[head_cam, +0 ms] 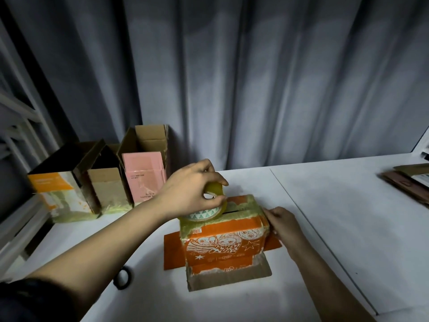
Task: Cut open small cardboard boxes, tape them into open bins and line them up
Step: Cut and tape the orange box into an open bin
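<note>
An orange printed cardboard box [226,242] stands upside down on the white table [325,217], its flaps spread flat around its base. Yellowish tape covers its upper edges and corners. My left hand [192,189] grips a roll of clear tape [210,209] right over the box's top left part. My right hand [282,223] presses flat against the box's right end, fingers on the taped corner. Three finished open bins stand in a row at the back left: an orange-white one [60,194], a brown one [106,187] and a pink one [145,175].
Scissors with black handles [123,277] lie on the table under my left forearm. Flattened cardboard pieces [408,182] lie at the far right edge. A grey curtain hangs behind the table. A seam runs diagonally across the table on the right.
</note>
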